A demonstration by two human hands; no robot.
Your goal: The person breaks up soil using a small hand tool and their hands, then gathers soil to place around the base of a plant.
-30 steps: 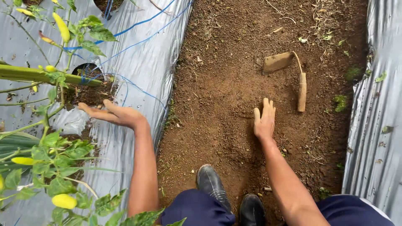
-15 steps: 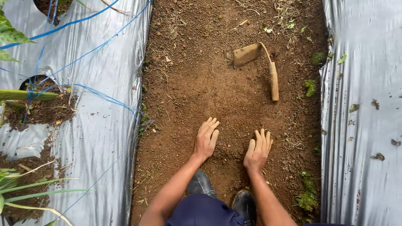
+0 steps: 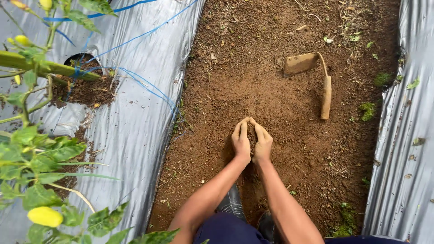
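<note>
My left hand (image 3: 241, 141) and my right hand (image 3: 263, 144) are pressed together, fingertips touching, cupped around a small heap of loose brown soil (image 3: 252, 134) in the dirt furrow (image 3: 271, 45). Both forearms reach forward from my knees. A small hand hoe (image 3: 325, 92) with a wooden handle and a soil-caked blade lies on the ground to the upper right of my hands, apart from them.
Silver plastic mulch (image 3: 135, 131) covers the bed on the left, and another sheet (image 3: 402, 158) covers the bed on the right. A planting hole with soil (image 3: 86, 88) and blue string (image 3: 149, 90) are on the left bed. A leafy plant with yellow fruit (image 3: 44, 216) overhangs it. My dark boots (image 3: 233, 203) stand below.
My left hand came off the planting hole on the left bed to the furrow. Both hands lay flat on the soil, then closed together into a cup around it.
</note>
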